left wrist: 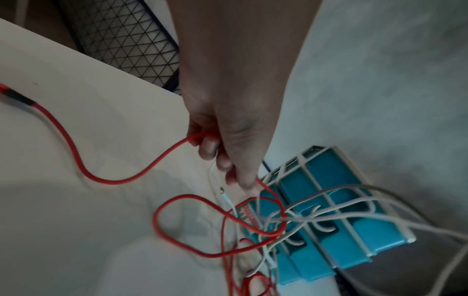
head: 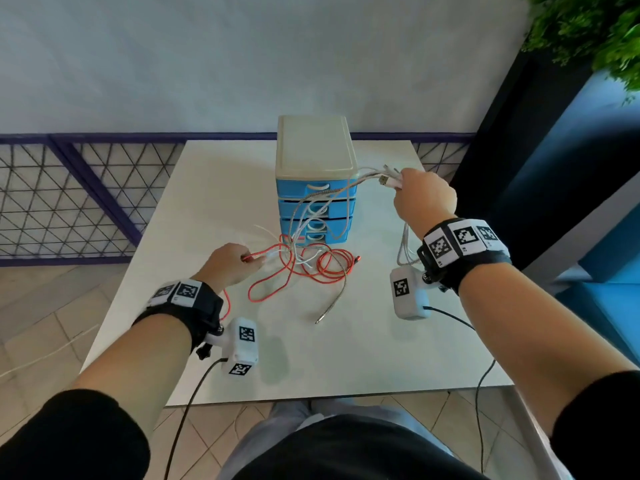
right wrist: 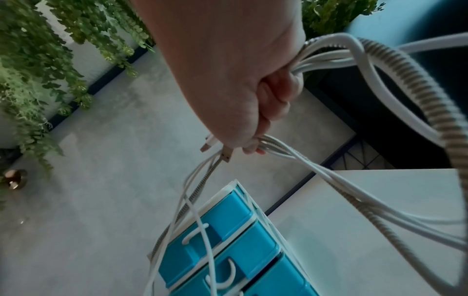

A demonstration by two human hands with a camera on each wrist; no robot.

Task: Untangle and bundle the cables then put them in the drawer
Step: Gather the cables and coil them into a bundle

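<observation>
On the pale square table (head: 381, 341), the blue-and-cream plastic drawer chest (head: 317, 181) stands just beyond the left hand's fingertips (head: 258, 259), the looped red braided cable (head: 325, 268) lies between them, and white cables (head: 332, 194) hang from the right hand's fingers (right wrist: 276, 96) before the chest.

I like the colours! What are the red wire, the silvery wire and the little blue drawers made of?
The red cable looks cloth-braided: matte, faintly woven. The silvery cable, held by the right hand, looks like coiled metal sheathing: ribbed, slightly shiny. The drawer unit seems smooth moulded plastic, blue fronts, cream frame.
</observation>
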